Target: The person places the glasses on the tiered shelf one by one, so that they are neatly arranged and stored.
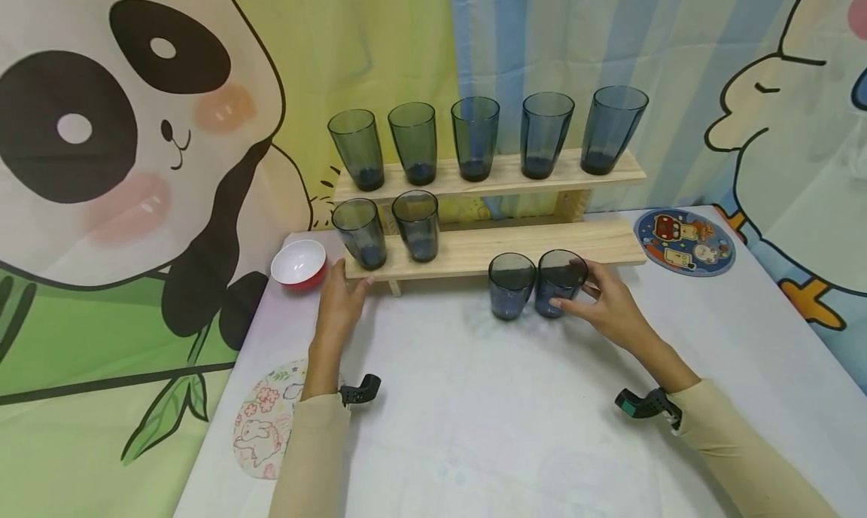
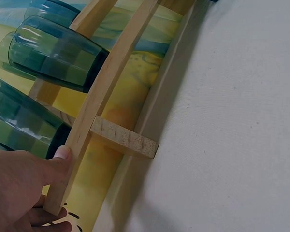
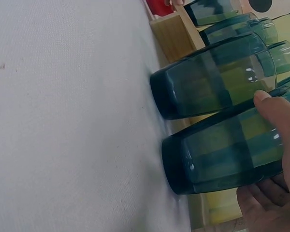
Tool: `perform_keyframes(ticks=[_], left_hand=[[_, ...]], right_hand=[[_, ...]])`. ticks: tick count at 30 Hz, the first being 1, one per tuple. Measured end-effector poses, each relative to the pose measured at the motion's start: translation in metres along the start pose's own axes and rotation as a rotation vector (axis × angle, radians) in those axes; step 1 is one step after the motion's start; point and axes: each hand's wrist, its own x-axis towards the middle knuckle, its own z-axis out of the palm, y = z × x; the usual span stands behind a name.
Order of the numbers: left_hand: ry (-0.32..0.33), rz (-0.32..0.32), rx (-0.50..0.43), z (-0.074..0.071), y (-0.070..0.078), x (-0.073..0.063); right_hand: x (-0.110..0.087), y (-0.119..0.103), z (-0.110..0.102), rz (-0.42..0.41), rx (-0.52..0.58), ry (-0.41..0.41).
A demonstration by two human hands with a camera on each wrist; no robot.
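My right hand (image 1: 615,311) holds a tinted drinking glass (image 3: 222,150) between thumb and fingers, low in front of the wooden two-tier shelf (image 1: 542,247). Close beside it on its left, a second matching glass (image 1: 511,290) stands upright on the table. At the shelf's left end, my left hand (image 1: 339,301) pinches the end of the lower board (image 2: 87,125), thumb on its near side and fingers curled beneath. Two glasses, one of them the left-end glass (image 1: 362,236), stand on the lower tier. Several more, such as the middle glass (image 1: 476,140), line the upper tier.
A small bowl (image 1: 298,264), white inside and red outside, sits left of the shelf. To the shelf's right lies a round dark-blue patterned mat (image 1: 685,242). A pale floral mat (image 1: 260,428) lies partly under my left forearm. Printed curtains (image 1: 386,36) hang behind the white table (image 1: 474,428).
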Motion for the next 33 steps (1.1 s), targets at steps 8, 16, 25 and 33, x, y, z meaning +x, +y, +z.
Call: perform_keyframes(ticks=[8, 16, 25, 33], left_hand=[[0.008, 0.009, -0.006, 0.0, -0.001, -0.001], [0.002, 0.005, -0.002, -0.001, 0.0, -0.002], [0.004, 0.014, 0.005, -0.002, -0.001, -0.001], [0.011, 0.034, 0.013, -0.001, 0.0, -0.001]], right_hand=[[0.0, -0.001, 0.001, -0.006, -0.007, 0.014], [-0.001, -0.013, -0.009, -0.018, -0.071, -0.009], [0.004, -0.047, -0.037, 0.006, -0.086, 0.016], [0.024, -0.081, -0.057, -0.023, -0.094, 0.045]])
